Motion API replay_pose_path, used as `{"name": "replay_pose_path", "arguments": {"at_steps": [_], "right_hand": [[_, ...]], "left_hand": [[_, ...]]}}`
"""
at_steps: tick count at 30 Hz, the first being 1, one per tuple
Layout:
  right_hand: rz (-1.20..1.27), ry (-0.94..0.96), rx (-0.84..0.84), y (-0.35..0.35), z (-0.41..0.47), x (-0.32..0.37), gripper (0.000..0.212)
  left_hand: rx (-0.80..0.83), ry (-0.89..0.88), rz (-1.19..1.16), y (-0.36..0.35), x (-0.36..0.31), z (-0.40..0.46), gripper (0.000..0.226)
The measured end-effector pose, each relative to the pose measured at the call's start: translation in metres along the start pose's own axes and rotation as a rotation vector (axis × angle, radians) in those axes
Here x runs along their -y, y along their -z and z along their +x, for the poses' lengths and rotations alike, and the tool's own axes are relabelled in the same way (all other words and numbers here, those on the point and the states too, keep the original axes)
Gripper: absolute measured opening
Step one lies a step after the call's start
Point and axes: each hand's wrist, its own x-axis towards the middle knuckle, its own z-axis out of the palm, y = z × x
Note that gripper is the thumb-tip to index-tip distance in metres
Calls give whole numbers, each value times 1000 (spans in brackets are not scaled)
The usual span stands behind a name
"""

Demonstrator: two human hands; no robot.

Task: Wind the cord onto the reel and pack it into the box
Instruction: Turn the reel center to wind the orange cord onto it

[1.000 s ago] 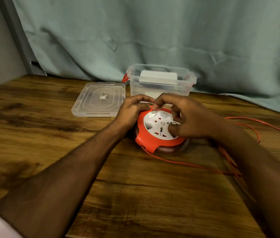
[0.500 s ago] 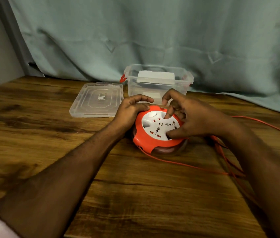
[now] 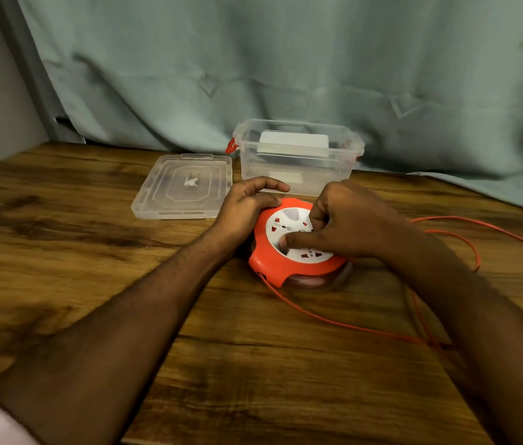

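Observation:
An orange cord reel point(image 3: 273, 264) with a white socket face lies flat on the wooden table point(image 3: 93, 252). My left hand point(image 3: 247, 203) grips its left rim. My right hand point(image 3: 343, 220) rests on the white face, forefinger stretched across it and the other fingers curled at the centre. A thin orange cord point(image 3: 343, 322) leaves the reel's front and runs right, looping under my right forearm and out to the right edge. A clear plastic box point(image 3: 298, 159) stands open just behind the reel, with something white inside it.
The box's clear lid point(image 3: 186, 187) lies flat left of the box. A pale green curtain point(image 3: 285, 75) hangs along the table's back edge. The table's front edge is near the bottom of the view.
My right hand has turned over the reel's white face, its forefinger sweeping from the far side toward the near-left. The left hand has stayed on the rim. The cord loops at right have shifted.

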Motion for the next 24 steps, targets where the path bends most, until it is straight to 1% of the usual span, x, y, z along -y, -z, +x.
{"name": "replay_pose_path", "arguments": {"at_steps": [4, 7, 9, 11, 13, 15, 16, 18, 19, 21, 22, 24], "right_hand": [[4, 57, -16, -2, -3, 7, 60], [17, 62, -38, -7, -3, 11, 60], [14, 17, -63, -13, -1, 14, 53], [-21, -65, -134, -21, 3, 19, 44], [-28, -135, -208, -29, 7, 23, 43], [-39, -121, -262, -30, 9, 20, 44], [-46, -90, -270, -26, 8, 17, 38], [-11, -24, -212, -12, 3, 8, 13], [16, 5, -153, -4, 1, 3, 16], [56, 66, -24, 8, -3, -8, 40], [74, 88, 15, 11, -4, -13, 46], [145, 98, 50, 15, -6, -20, 52]], "left_hand": [[32, -1, -9, -2, -2, -2, 28], [44, 3, -17, -1, -3, -2, 31], [40, 2, -24, 0, -1, -1, 32], [11, 9, -21, 0, 1, 0, 31], [-34, 20, -16, 0, 3, 1, 29], [-77, 27, -4, 2, 6, 3, 30], [-95, 30, -1, 3, 7, 4, 31], [-116, 32, 5, 3, 8, 7, 32], [-117, 32, 6, 3, 9, 8, 33], [-106, 30, 5, 3, 8, 8, 34], [-97, 27, 4, 3, 8, 8, 33], [-72, 17, 7, 4, 8, 8, 31]]}}
